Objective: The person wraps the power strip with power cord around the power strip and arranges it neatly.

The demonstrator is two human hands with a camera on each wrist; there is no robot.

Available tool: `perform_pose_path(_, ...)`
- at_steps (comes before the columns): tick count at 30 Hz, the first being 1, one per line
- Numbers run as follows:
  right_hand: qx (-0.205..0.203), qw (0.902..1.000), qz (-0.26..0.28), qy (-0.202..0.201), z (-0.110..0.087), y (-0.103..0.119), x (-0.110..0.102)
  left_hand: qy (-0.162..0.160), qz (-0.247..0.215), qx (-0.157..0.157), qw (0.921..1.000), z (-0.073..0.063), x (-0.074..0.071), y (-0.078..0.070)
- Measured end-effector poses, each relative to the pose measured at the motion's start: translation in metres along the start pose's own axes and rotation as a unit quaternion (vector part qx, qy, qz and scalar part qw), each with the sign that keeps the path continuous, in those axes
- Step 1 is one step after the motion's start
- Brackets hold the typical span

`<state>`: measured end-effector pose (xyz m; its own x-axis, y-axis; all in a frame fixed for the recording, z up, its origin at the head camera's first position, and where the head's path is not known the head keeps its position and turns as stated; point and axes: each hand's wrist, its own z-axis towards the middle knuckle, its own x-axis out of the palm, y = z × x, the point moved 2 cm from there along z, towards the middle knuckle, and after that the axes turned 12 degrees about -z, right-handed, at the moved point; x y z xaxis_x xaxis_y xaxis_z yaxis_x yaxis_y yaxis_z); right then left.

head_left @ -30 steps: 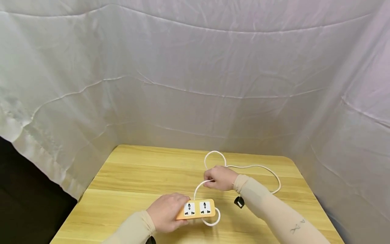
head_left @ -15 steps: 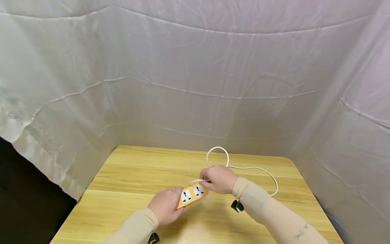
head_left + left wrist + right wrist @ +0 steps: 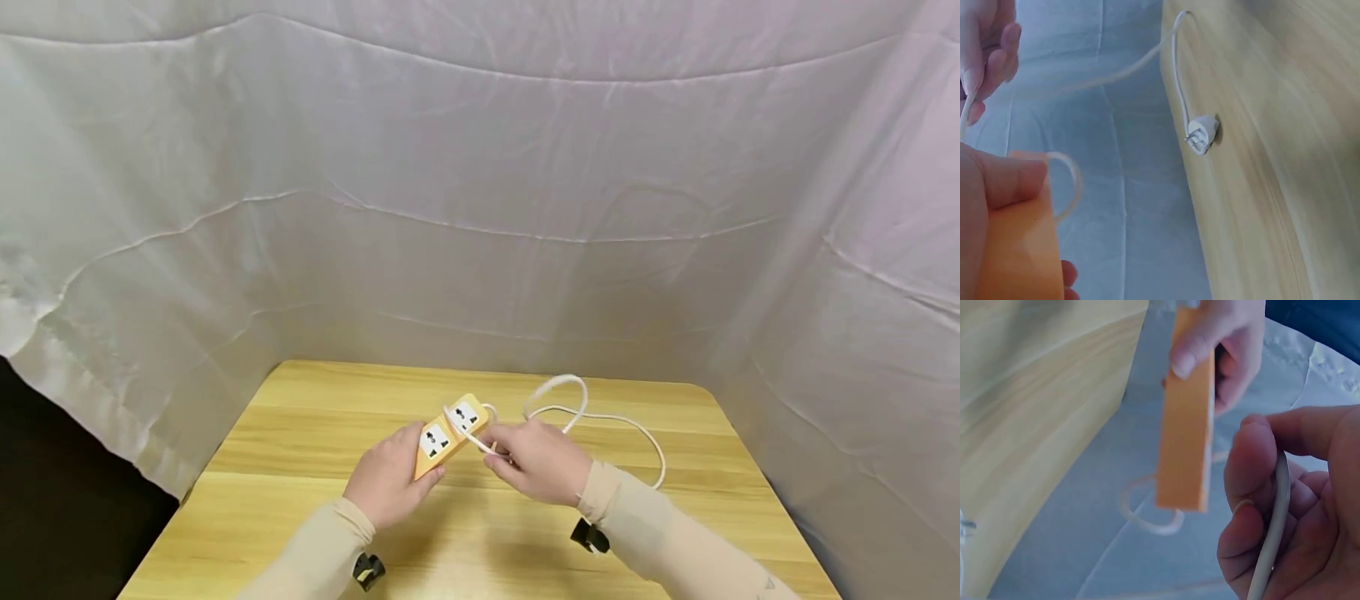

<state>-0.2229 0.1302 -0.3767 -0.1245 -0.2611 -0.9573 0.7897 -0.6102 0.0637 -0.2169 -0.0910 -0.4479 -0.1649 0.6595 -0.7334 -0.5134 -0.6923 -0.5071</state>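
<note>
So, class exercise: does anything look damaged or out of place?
No damage shows. The one oddity is the white cord crossing the socket face of the orange power strip, possibly in the way; but the right hand grips that cord, so it seems deliberate.

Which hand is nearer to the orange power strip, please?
Left. The left hand grips the near end of the orange power strip; the right hand pinches the white cord to the right of the strip's far end.

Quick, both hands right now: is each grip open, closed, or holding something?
Left hand: grip closed, holding the orange power strip near one end.
Right hand: grip closed, holding the white cord.
</note>
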Motion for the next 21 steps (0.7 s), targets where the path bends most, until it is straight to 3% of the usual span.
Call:
perform_pose_path(11, 0.025, 0.9968, 0.062, -0.043, -0.02, 0.008, 0.022, -0.071, -0.043, 0.007, 0.9966, 0.003, -0.013, -0.003)
perform_pose_path(17, 0.05, 0.9916, 0.108, -0.05, -0.023, 0.008, 0.034, -0.126, -0.077, 0.027, 0.9886, 0.009, -0.027, -0.006)
perform_pose_path(21, 0.091, 0.9859, 0.13, -0.053, -0.026, 0.005, 0.046, -0.125, -0.085, 0.039, 0.9878, 0.011, -0.031, -0.007)
